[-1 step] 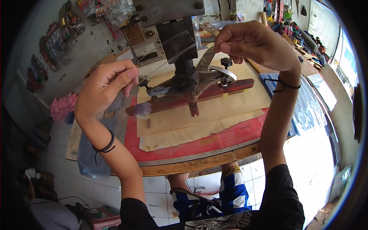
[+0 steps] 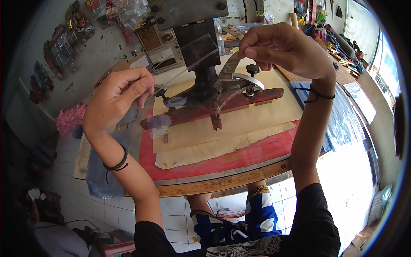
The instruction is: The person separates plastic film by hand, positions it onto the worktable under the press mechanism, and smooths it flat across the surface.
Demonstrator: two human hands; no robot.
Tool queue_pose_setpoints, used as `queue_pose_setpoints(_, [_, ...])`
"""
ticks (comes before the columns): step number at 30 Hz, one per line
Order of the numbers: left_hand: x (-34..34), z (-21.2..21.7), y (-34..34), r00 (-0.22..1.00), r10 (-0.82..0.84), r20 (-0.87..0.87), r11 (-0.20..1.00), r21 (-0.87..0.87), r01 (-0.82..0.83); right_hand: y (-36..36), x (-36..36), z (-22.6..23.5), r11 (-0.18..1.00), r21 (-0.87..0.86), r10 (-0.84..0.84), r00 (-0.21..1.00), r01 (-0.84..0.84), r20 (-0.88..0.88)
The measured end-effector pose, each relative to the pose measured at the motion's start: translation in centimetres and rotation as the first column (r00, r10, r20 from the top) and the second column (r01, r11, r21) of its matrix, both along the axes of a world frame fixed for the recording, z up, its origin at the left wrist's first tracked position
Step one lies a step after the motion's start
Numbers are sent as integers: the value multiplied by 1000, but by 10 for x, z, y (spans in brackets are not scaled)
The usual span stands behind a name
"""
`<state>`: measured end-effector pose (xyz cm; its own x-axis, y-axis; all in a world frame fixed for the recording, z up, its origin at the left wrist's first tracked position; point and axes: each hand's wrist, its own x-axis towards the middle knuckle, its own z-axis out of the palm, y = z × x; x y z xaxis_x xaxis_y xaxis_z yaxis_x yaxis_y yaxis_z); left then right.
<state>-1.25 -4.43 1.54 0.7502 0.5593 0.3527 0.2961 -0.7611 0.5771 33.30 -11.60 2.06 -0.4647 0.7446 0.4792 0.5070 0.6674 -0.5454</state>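
Observation:
A clear plastic sheet [image 2: 200, 55] hangs between my hands, its edges showing only as thin bright lines and reflections. At its left side my left hand [image 2: 115, 96] is closed, thumb pressed to the fingers on the edge. My right hand [image 2: 287, 50], raised higher, pinches at the other side; the exact grip there is hard to see. Behind and through the sheet stands a dark metal press [image 2: 207, 81] with spread arms above a long red-brown bar [image 2: 239, 103]. A black knob [image 2: 252, 68] over a metal disc sits below my right hand.
Beige paper sheets [image 2: 205, 150] lie over a red board [image 2: 257, 150] on the wooden-edged table [image 2: 222, 184]. Blue plastic sheets [image 2: 342, 120] are stacked at the right, more clear bluish plastic [image 2: 105, 171] at the left. Packaged items [image 2: 68, 30] hang on the wall.

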Motion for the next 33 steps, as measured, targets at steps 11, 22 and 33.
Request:
queue_pose_setpoints(11, [-4,0,1,1000,-8,12,1000,-17,8,-2,2,2,996,69,59,998,-61,25])
queue_pose_setpoints(22, [-9,-1,7,979,20,203,993,108,-42,1,4,-1,998,-38,-50,997,53,61])
queue_pose_setpoints(33, [-21,5,7,890,193,412,939,185,-289,20,-15,-12,937,326,-111,992,126,-64])
